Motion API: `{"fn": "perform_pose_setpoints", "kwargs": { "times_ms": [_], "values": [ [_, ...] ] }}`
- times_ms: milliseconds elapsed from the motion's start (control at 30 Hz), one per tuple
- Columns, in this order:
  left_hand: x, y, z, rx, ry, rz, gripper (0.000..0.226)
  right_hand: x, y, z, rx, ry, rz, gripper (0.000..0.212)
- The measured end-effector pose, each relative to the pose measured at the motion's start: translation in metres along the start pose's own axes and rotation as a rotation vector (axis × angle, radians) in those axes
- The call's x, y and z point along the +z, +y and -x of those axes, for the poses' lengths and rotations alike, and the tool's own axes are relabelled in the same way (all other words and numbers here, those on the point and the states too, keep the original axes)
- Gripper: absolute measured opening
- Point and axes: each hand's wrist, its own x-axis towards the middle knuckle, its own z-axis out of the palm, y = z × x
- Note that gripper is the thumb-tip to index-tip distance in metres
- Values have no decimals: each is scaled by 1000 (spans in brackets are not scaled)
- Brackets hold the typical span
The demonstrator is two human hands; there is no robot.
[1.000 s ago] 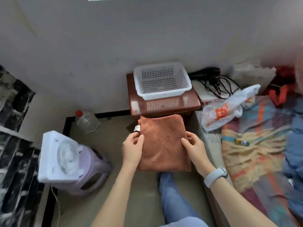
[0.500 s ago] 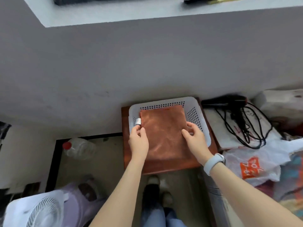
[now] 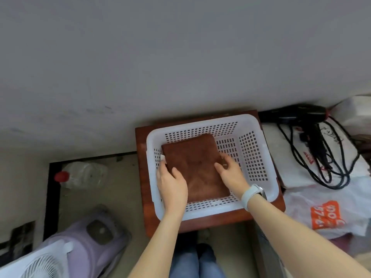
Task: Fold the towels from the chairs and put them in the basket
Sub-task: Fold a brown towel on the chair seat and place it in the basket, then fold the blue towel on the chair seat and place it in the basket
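Both hands — left hand (image 3: 173,184), right hand (image 3: 230,174) — gripping folded plush rust towel (image 3: 195,165), perforated plastic basket (image 3: 253,157)

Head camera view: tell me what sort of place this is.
Probably a cramped room in a home, perhaps a bedroom corner. A hair dryer with tangled cord lies by the wall, a white laundry basket sits on a small wooden stand, and a plastic shopping bag lies beside it.

- left hand (image 3: 172,184): palm down, thumb on top of the folded towel (image 3: 195,167), fingers curled over its left edge
- right hand (image 3: 230,173): palm down, fingers gripping towel's right edge
- both forearms bare, reaching forward and converging
- white watch (image 3: 253,195) on right wrist
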Motion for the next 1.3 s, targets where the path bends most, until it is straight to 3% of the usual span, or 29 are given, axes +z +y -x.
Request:
{"fn": "perform_pose_setpoints", "kwargs": {
  "times_ms": [67, 133, 233, 333, 567, 700, 800, 900, 1067, 1300],
  "values": [
    [-4, -2, 4, 194, -22, -139, 46, -3, 3, 2, -124, 35, 273, 52],
    [-7, -6, 1, 436, -156, -430, 54, -10, 4, 8, -384, 82, 638, 58],
    [-9, -13, -15, 591, -424, -925, 81, -25, 6, 10, -702, -136, 1060, 65],
    [-4, -15, -31, 557, -541, -1157, 102, -34, 9, 0, -725, -347, 1349, 72],
    [11, -21, -36, 546, -456, -1342, 112, -29, 15, -21, -632, -328, 1523, 81],
    [6, -16, -34, 572, -440, -1268, 105, -26, 6, -14, -588, -346, 1492, 78],
    [-6, -13, -22, 635, -390, -1080, 81, -20, 1, 4, -571, -295, 1349, 66],
    [-29, -11, -3, 630, -370, -775, 57, -13, -8, 31, -559, -194, 1053, 50],
    [-86, -20, 44, 508, -105, -433, 40, 3, -34, 88, -472, -161, 559, 33],
    [-176, -90, 130, 175, 146, -287, 38, 51, -49, 181, -686, -432, 766, 28]
  ]
}}
